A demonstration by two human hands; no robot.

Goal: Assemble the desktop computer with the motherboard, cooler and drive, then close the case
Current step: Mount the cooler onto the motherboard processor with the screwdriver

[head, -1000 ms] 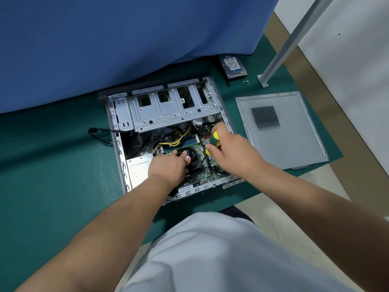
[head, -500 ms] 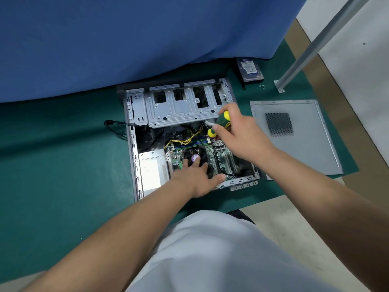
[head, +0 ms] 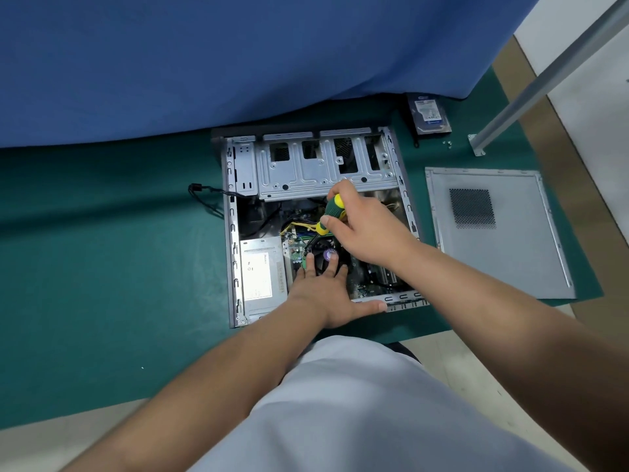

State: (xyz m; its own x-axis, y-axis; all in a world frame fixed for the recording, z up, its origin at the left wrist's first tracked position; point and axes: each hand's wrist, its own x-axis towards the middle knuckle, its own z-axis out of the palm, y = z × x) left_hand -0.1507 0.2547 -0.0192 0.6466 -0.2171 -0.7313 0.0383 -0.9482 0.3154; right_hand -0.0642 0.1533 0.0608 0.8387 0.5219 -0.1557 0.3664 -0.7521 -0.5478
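The open grey computer case (head: 232,233) lies flat on a green mat, with the motherboard (head: 371,281) inside. A black cooler fan (head: 323,257) with a purple centre sticker sits on the board. My left hand (head: 330,294) rests on the fan with straight, spread fingers, its thumb along the case's near rim. My right hand (head: 367,229) grips a yellow and green screwdriver (head: 332,212), tip down at the fan's far left corner. The hard drive (head: 429,114) lies outside the case at the back right. The side panel (head: 493,229) lies flat to the right.
A silver power supply (head: 262,277) fills the case's near left. The metal drive cage (head: 323,165) spans its far end. A black cable (head: 204,194) trails out to the left. Small screws (head: 447,143) lie near a metal post's foot (head: 476,148). A blue cloth (head: 238,56) hangs behind.
My right hand has carried the screwdriver from the fan's right side to its far left corner. My left hand has slid nearer and flattened onto the fan. The view has shifted left.
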